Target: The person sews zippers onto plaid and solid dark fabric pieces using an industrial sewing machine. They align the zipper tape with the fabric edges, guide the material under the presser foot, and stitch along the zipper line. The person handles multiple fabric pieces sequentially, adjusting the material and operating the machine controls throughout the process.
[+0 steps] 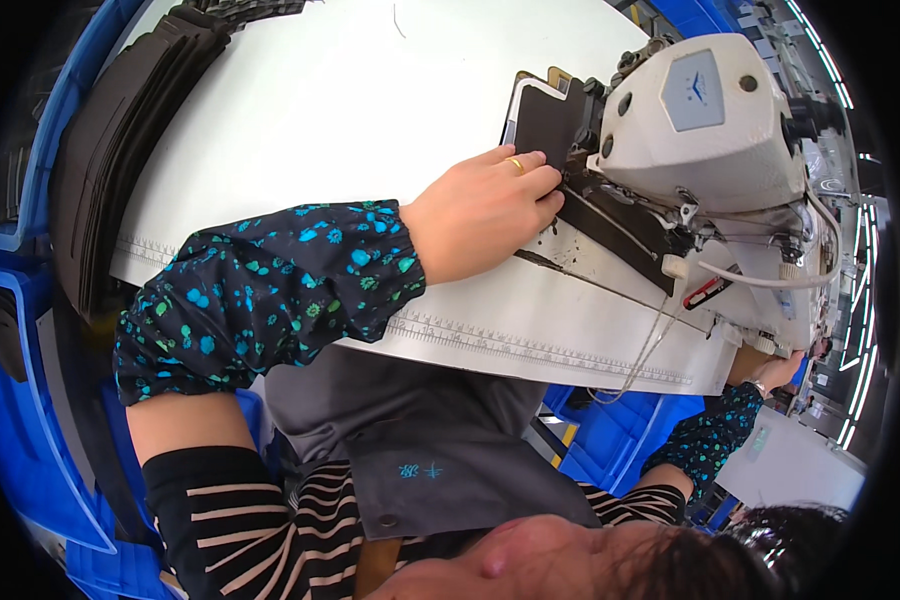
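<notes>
My left hand (490,210), with a ring on one finger, lies on a dark brown cloth piece (550,125) beside the head of a white sewing machine (715,120). Its fingers are stretched forward and press flat on the cloth near the needle area, where the machine covers the detail. A dark strip (620,235) with a pale line along it extends from the fingers toward the machine's base. At the far right end of the machine is my right hand (782,372), reaching past the table corner. The machine body hides most of its fingers and whatever they touch.
A stack of dark cloth pieces (135,130) hangs over the left end of the white table (370,110). Blue bins (30,400) stand at the left, another blue bin (620,430) below the table. A ruler strip (530,345) lines the near edge, and a cord (655,345) dangles there.
</notes>
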`<action>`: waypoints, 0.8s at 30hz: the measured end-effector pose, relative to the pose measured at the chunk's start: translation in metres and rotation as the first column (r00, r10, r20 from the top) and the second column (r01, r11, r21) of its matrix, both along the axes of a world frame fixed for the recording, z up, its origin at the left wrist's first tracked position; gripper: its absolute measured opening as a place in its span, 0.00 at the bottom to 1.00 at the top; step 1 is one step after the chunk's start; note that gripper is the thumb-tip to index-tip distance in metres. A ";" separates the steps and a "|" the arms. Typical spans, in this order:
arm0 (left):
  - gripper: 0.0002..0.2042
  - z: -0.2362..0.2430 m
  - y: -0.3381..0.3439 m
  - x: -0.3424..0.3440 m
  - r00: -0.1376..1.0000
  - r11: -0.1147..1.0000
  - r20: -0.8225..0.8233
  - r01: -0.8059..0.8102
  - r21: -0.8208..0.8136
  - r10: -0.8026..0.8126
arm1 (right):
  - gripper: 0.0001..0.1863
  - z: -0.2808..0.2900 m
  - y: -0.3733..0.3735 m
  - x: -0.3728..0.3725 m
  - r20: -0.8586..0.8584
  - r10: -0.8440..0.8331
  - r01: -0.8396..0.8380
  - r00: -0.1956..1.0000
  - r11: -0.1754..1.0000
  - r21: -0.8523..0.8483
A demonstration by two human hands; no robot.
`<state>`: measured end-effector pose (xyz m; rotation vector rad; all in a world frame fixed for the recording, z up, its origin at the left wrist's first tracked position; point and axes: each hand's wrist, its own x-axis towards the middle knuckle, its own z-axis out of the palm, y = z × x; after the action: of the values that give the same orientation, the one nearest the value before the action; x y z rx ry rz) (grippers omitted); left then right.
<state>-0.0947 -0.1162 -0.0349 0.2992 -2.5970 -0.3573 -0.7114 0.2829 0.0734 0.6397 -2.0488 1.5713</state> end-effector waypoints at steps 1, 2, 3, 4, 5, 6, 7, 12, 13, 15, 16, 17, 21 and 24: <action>0.19 -0.001 0.000 -0.001 1.000 1.000 0.000 0.006 0.001 -0.006 | 0.25 0.001 0.004 -0.003 0.018 0.023 -0.023 1.000 0.999 -0.029; 0.19 -0.002 0.003 -0.001 1.000 1.000 -0.006 -0.013 -0.017 0.012 | 0.25 0.003 0.007 -0.006 0.035 0.046 -0.044 0.998 0.997 -0.058; 0.19 -0.003 0.005 -0.002 0.999 0.999 -0.006 -0.034 -0.041 0.034 | 0.24 0.001 0.007 -0.007 0.058 0.073 -0.067 0.996 0.993 -0.094; 0.19 -0.004 0.007 -0.003 0.998 0.996 -0.007 -0.055 -0.065 0.055 | 0.24 0.001 0.007 -0.007 0.067 0.078 -0.072 0.995 0.993 -0.091; 0.18 -0.004 0.009 -0.004 0.998 0.995 0.014 -0.061 -0.076 0.063 | 0.24 0.002 0.008 -0.007 0.075 0.083 -0.076 0.994 0.993 -0.089; 0.18 -0.003 0.010 -0.005 0.996 0.993 0.041 -0.070 -0.093 0.074 | 0.23 -0.002 0.003 -0.006 0.089 0.091 -0.083 0.992 0.992 -0.091; 0.18 -0.002 0.011 -0.005 0.994 0.991 0.067 -0.078 -0.109 0.085 | 0.24 -0.006 -0.001 -0.005 0.100 0.082 -0.074 0.992 0.994 -0.085; 0.19 -0.001 0.012 -0.005 0.994 0.987 0.048 -0.093 -0.134 0.100 | 0.27 0.021 0.018 -0.016 -0.131 -0.157 0.190 0.979 0.934 0.302; 0.19 -0.002 0.013 -0.005 0.994 0.985 0.047 -0.096 -0.143 0.103 | 0.28 0.027 0.019 -0.017 -0.065 -0.124 0.137 0.990 0.948 0.289; 0.19 -0.001 0.012 -0.005 0.994 0.987 0.049 -0.087 -0.134 0.094 | 0.29 0.048 0.019 -0.019 0.065 -0.052 0.034 0.996 0.967 0.253; 0.19 -0.001 0.012 -0.005 0.994 0.987 0.060 -0.087 -0.132 0.096 | 0.28 0.040 0.010 -0.014 0.048 -0.077 0.064 0.996 0.969 0.237; 0.19 -0.001 0.012 -0.005 0.992 0.985 0.070 -0.094 -0.144 0.105 | 0.28 0.030 0.001 -0.008 0.043 -0.068 0.056 0.997 0.971 0.233; 0.19 0.000 0.013 -0.005 0.992 0.988 0.076 -0.095 -0.122 0.104 | 0.25 0.010 -0.016 0.014 0.098 -0.019 0.014 0.995 0.999 0.048; 0.19 -0.001 0.012 -0.005 0.993 0.992 0.082 -0.071 -0.105 0.080 | 0.23 -0.003 -0.007 0.016 0.020 -0.020 0.018 1.000 0.996 0.088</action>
<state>-0.0997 -0.1045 -0.0355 0.3840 -2.6689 -0.1875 -0.6956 0.2764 0.0709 0.6360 -2.1435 1.4896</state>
